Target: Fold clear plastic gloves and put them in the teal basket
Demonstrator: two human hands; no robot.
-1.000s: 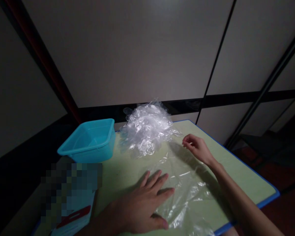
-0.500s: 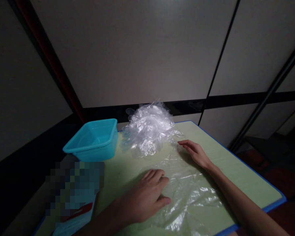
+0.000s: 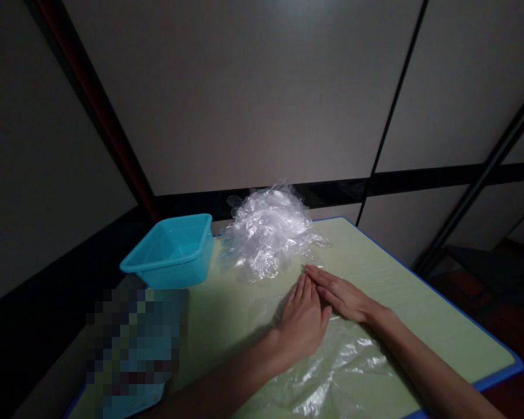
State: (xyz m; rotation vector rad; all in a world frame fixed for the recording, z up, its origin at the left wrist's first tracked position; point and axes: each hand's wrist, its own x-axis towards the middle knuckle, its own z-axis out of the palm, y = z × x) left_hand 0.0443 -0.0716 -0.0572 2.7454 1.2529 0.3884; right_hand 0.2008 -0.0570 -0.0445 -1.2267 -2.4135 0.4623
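My left hand lies palm down on a thin clear plastic sheet, fingers stretched forward and thumb apart. Its fingertips meet those of my right hand, which rests flat on the sheet's far part with straight fingers. The sheet is wrinkled and spreads over the pale green tabletop; my hands cover some of it. Just beyond my fingertips sits a heap of crinkled clear plastic pieces, several looking like thin disposable gloves.
A turquoise plastic basin stands at the table's back left. In front of it is a blurred-out package. The table has a blue edge. Pale cabinet panels rise behind, and a dark chair-like shape is at the right.
My left hand has moved forward and right, its fingers straightening. My right hand has come slightly left and nearer, so the two hands now touch. The camera view has shifted slightly.
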